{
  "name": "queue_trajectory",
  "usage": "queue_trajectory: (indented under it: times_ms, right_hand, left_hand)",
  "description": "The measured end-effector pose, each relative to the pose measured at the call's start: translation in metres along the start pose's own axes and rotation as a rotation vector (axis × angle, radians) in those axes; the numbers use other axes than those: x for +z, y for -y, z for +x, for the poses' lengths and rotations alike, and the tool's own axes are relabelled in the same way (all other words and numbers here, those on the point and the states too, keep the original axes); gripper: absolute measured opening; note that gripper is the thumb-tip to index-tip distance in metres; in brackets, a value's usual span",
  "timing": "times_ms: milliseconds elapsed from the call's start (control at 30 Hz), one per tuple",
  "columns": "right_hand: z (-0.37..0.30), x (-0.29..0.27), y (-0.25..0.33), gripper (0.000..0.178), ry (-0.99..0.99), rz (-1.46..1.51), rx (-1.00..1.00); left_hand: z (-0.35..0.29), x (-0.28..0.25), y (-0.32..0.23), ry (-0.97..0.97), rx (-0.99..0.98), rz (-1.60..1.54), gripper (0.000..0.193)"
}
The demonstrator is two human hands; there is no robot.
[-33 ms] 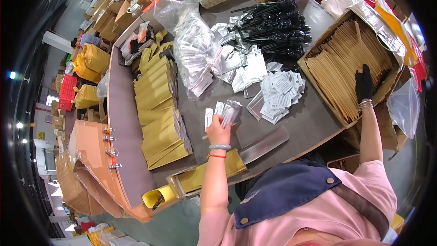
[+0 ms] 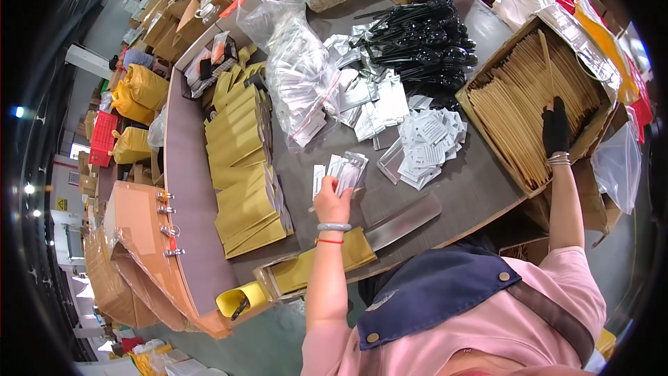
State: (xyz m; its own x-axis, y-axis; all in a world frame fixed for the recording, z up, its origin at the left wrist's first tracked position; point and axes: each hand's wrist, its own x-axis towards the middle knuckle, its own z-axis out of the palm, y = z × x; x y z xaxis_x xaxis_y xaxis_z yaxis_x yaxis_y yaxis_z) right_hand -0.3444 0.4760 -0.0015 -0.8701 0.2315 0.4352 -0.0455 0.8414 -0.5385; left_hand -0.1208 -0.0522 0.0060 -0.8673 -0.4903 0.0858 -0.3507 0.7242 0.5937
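My left hand (image 2: 332, 198), with a grey bangle and a red string at the wrist, grips several small white printed packets (image 2: 348, 167) and clear sleeves just above the table. Reaching into a cardboard box (image 2: 490, 129) at the right, my right hand (image 2: 556, 129) wears a black glove with bare fingertips. Its fingers close on the near end of a brown paper envelope (image 2: 547, 63) that stands a little proud of the packed row of envelopes (image 2: 511, 108). A heap of white printed packets (image 2: 428, 143) lies between my hands.
A plastic bag of white packets (image 2: 299, 76) and black long-handled plastic items (image 2: 424, 38) lie farther back. Stacked yellow-brown envelopes (image 2: 240, 146) line the left side. Near the front edge are a metal strip (image 2: 407, 219), a yellow-brown envelope (image 2: 323, 261) and a yellow holder (image 2: 241, 299).
My left hand has shifted slightly left and nearer to me, the packets still in it. The envelope at my right hand is tilted slightly differently.
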Motion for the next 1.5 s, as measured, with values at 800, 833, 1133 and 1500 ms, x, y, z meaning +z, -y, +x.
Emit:
queue_trajectory:
  times_ms: [800,833,1133,1500]
  right_hand:
    - [0.062,0.116,0.296,0.051,0.508,-0.374,-0.329]
    - [0.065,0.119,0.296,0.051,0.529,-0.414,-0.292]
    - [0.065,0.121,0.289,0.048,0.521,-0.312,-0.425]
    - [0.064,0.12,0.305,0.05,0.636,-0.449,-0.357]
  left_hand:
    - [-0.072,-0.001,-0.043,0.291,0.501,0.026,0.034]
    - [-0.069,0.003,-0.04,0.309,0.486,-0.009,0.032]
    - [-0.076,-0.001,-0.05,0.27,0.522,-0.011,0.027]
    - [-0.085,0.001,-0.053,0.316,0.478,0.071,0.019]
